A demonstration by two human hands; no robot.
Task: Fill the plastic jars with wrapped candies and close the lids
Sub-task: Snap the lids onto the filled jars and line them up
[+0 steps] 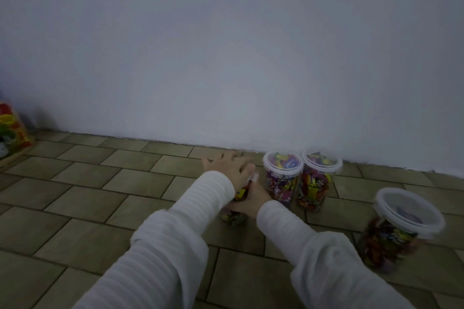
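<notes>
My left hand (229,165) lies flat on top of a jar (237,198) full of wrapped candies, fingers (221,156) straight and spread, pressing on its lid (253,177), of which only a sliver of rim peeks out at the hand's 3 o'clock edge. My right hand (251,200) grips the same jar by its side, fingers curled round the wall low down, most of them hidden behind the jar. The jar stands on the tiled floor (100,208), roughly in the middle of my view. At its 2 o'clock, close to the wall (226,45), two more filled jars stand upright, side by side and touching or nearly so: the near-left one (282,178) just beside my right hand, the other (319,180) at its 3 o'clock. Both carry clear lids. A fourth filled, lidded jar (399,231) stands well apart at 4 o'clock, blurred. At far 9 o'clock, a colourful bag (12,130) sits at the frame edge. Both my sleeves (163,246) are white and ribbed.
</notes>
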